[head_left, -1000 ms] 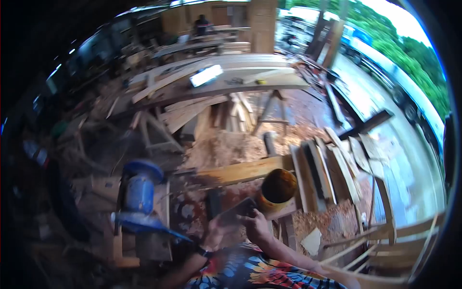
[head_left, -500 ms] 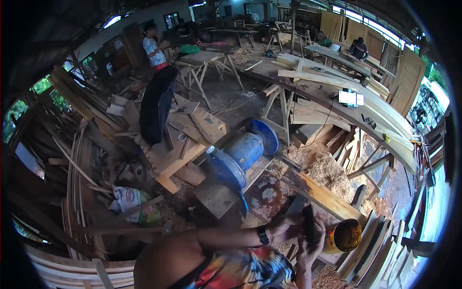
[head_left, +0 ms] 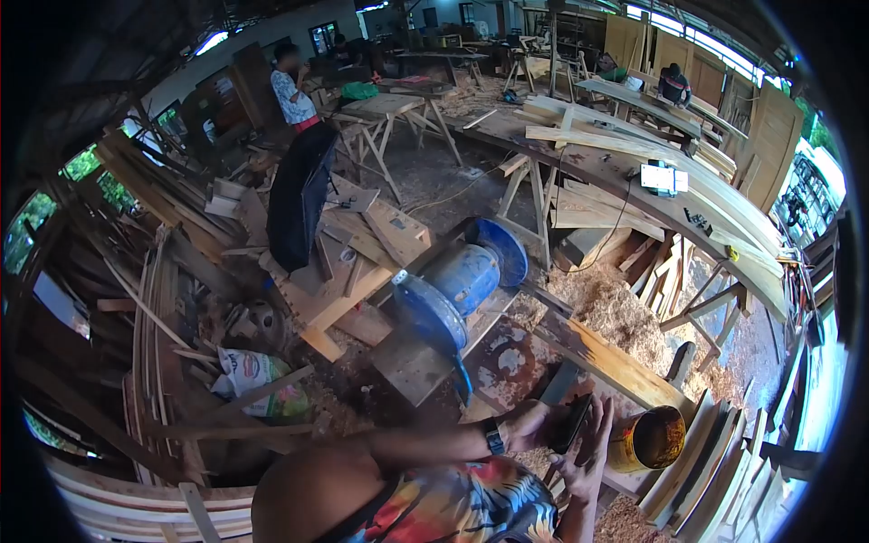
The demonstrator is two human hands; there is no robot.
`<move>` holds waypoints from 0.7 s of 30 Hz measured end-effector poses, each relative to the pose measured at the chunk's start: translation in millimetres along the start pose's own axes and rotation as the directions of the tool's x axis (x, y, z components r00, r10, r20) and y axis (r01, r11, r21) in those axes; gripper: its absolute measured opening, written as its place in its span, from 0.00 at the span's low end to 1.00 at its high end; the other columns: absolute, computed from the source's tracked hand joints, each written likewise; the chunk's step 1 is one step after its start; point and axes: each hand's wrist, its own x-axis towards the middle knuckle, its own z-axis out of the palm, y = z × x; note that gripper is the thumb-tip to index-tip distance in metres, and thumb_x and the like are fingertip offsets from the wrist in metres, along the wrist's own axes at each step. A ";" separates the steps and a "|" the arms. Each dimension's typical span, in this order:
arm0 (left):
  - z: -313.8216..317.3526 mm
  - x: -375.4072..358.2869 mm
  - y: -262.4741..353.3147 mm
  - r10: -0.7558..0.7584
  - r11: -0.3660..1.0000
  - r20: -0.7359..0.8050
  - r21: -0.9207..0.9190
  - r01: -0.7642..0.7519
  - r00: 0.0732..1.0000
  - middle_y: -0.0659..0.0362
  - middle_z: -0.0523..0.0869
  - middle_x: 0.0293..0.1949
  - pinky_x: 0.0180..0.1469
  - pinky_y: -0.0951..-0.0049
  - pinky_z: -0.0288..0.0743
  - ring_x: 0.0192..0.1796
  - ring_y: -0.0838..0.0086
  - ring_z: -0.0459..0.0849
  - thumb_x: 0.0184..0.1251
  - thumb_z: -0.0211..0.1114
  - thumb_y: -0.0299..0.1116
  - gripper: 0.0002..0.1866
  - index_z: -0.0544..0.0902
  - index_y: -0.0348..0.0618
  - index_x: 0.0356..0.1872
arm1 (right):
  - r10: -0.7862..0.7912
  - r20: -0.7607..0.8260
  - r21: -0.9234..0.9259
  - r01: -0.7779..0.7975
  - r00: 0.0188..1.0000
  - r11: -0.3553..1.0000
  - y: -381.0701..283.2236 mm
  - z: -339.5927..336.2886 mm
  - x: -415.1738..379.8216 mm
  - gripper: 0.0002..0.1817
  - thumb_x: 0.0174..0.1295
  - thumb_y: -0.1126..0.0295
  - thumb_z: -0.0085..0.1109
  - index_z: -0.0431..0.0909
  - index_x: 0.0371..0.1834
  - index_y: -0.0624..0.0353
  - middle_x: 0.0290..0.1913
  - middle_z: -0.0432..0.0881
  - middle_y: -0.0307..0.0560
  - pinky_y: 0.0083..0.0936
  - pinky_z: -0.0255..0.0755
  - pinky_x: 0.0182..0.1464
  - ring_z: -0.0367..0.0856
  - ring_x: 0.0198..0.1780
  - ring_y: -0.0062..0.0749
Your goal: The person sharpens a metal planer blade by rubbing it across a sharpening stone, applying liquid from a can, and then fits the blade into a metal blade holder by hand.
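My left hand, with a dark watch on its wrist, is closed on a dark flat piece. What kind of thing the piece is cannot be made out. My right hand is just beside it, fingers stretched out and apart, close to or touching the piece's edge. A yellow, stained bucket stands right by my right hand, its opening toward me. Beyond my hands a blue double-wheeled machine rests on a wooden bench.
Long curved boards lie right of the bucket. A workbench carries planks and a bright-screened device. Wood shavings cover the floor. A black umbrella-like cover stands at left. Two people are at work farther back.
My right hand has opened, its fingers now extended instead of wrapped round the dark piece. The piece has tilted and moved slightly left and down. The view has shifted a little.
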 end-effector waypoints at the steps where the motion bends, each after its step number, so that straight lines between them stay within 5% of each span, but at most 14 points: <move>1: 0.5 0.1 0.4 -0.006 1.000 0.017 0.012 0.006 1.000 0.60 0.90 0.45 0.49 0.70 0.85 0.42 0.74 0.89 0.79 0.58 0.36 0.13 0.82 0.42 0.56 | -0.019 -0.005 0.001 0.019 1.000 1.000 -1.4 0.2 -0.8 0.77 0.43 0.44 0.83 0.33 0.83 0.66 0.82 0.49 0.63 0.43 0.47 0.80 0.53 0.81 0.50; 4: 0.1 0.4 0.0 -0.028 0.999 0.021 0.041 0.027 0.999 0.61 0.90 0.42 0.47 0.72 0.85 0.41 0.75 0.89 0.79 0.57 0.36 0.13 0.84 0.43 0.53 | -0.019 -0.021 -0.043 0.018 1.000 0.999 3.1 0.9 -7.2 0.77 0.43 0.45 0.85 0.34 0.84 0.63 0.82 0.51 0.58 0.42 0.47 0.81 0.51 0.82 0.48; 8: -8.8 10.8 -12.8 0.051 0.986 -0.028 0.159 -0.046 0.998 0.61 0.90 0.40 0.44 0.72 0.84 0.39 0.77 0.89 0.80 0.54 0.40 0.15 0.86 0.44 0.50 | -0.084 -0.066 -0.161 0.073 0.994 0.984 -3.0 7.5 -7.9 0.71 0.47 0.41 0.79 0.41 0.82 0.68 0.79 0.57 0.62 0.43 0.49 0.80 0.56 0.80 0.47; 11: -6.1 5.6 -20.0 0.186 0.957 -0.182 0.257 -0.136 0.966 0.61 0.89 0.38 0.30 0.75 0.82 0.32 0.77 0.88 0.79 0.51 0.47 0.20 0.82 0.45 0.56 | -0.083 -0.090 -0.207 0.062 0.992 0.976 3.3 8.5 -6.3 0.69 0.49 0.40 0.77 0.44 0.82 0.69 0.78 0.60 0.63 0.44 0.51 0.79 0.59 0.79 0.49; 15: -0.2 -1.0 -9.8 0.192 0.960 -0.026 0.212 -0.182 0.981 0.61 0.88 0.46 0.42 0.76 0.84 0.42 0.78 0.88 0.80 0.53 0.39 0.17 0.80 0.42 0.59 | -0.160 -0.111 -0.300 0.121 0.981 0.946 3.6 3.1 -7.1 0.64 0.47 0.46 0.75 0.49 0.81 0.68 0.77 0.61 0.63 0.42 0.52 0.79 0.60 0.79 0.50; 16: -0.7 -5.0 -5.6 0.295 0.793 0.097 0.530 -0.300 0.951 0.61 0.86 0.50 0.45 0.74 0.85 0.48 0.78 0.87 0.80 0.53 0.39 0.17 0.79 0.40 0.60 | -0.225 -0.050 -0.365 0.192 0.973 0.911 6.5 -4.9 -7.7 0.63 0.45 0.49 0.75 0.51 0.81 0.68 0.77 0.62 0.63 0.42 0.53 0.79 0.60 0.79 0.50; 17: 10.0 -10.6 -2.6 0.315 0.753 0.131 0.568 -0.332 0.940 0.61 0.85 0.53 0.48 0.73 0.85 0.52 0.78 0.85 0.81 0.53 0.36 0.17 0.78 0.38 0.61 | -0.191 -0.059 -0.334 0.161 0.980 0.929 1.6 -7.4 -7.2 0.62 0.44 0.51 0.75 0.52 0.80 0.68 0.77 0.62 0.63 0.42 0.54 0.79 0.60 0.79 0.51; 19: 18.7 -13.9 -1.5 0.339 0.802 0.136 0.476 -0.361 0.931 0.60 0.88 0.49 0.45 0.75 0.83 0.46 0.76 0.88 0.79 0.51 0.35 0.17 0.81 0.36 0.57 | -0.150 -0.067 -0.321 0.121 0.986 0.939 -4.7 -7.2 -7.9 0.63 0.44 0.52 0.76 0.51 0.81 0.68 0.77 0.62 0.62 0.40 0.53 0.79 0.60 0.79 0.48; 20: 22.4 -15.1 2.1 0.156 0.959 -0.028 0.245 -0.145 0.987 0.61 0.90 0.47 0.45 0.76 0.81 0.44 0.75 0.89 0.77 0.52 0.33 0.17 0.85 0.36 0.54 | -0.146 -0.060 -0.342 0.117 0.987 0.932 -3.6 -8.0 -8.1 0.65 0.45 0.49 0.78 0.48 0.81 0.68 0.78 0.62 0.60 0.39 0.52 0.79 0.59 0.80 0.45; 21: 18.2 -16.1 1.0 0.215 0.865 -0.003 0.465 -0.189 0.977 0.61 0.90 0.48 0.45 0.76 0.81 0.44 0.76 0.89 0.75 0.54 0.31 0.15 0.85 0.37 0.54 | -0.179 -0.050 -0.365 0.148 0.983 0.919 -2.6 -9.2 -9.5 0.65 0.43 0.50 0.79 0.50 0.81 0.67 0.78 0.61 0.60 0.40 0.54 0.78 0.59 0.80 0.47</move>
